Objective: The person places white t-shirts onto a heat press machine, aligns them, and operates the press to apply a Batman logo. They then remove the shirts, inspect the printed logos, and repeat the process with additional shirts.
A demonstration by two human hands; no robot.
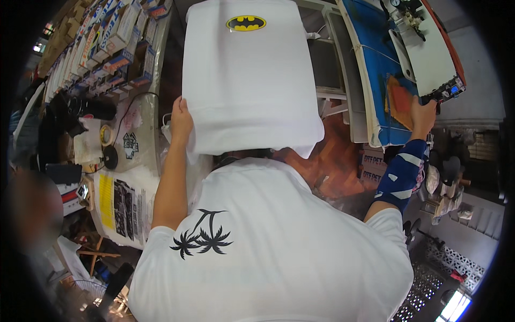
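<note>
Head view, the only one. White garment (252,91) lies spread out straight ahead, centre of scene, long side running near to far. Yellow oval emblem (246,23) with black bat shape sits on its far part. Near edge hangs loose and wavy.

Left hand (181,121) is at the garment's left edge, toward the near end. Cloth lies just right of the fingers and thumb, at the hand's inner side; hand looks to be touching it. Cannot tell whether the fingers pinch the cloth or only rest on it.

Right hand (424,117) is reached out far to the right, well apart from the garment. Fingers are at the left end of a dark control box (449,91) with a small blue display, on the near edge of a white panel (432,56). Fingertips partly hidden; cannot tell if they are closed round anything. Just left of this hand: orange cloth (399,102) on a blue surface (370,70), which lies between garment and white panel. Dark wrap (399,174) with white patches covers the right forearm.

Left side: stacked long boxes (115,37) at the far end of a table; nearer, a tape roll (107,135) and a yellow-and-black printed sheet (123,209). Right of the garment's near end, cartons (371,161) stand low down. Wearer's white T-shirt (300,231), nearest, has a black palm print (206,236).
</note>
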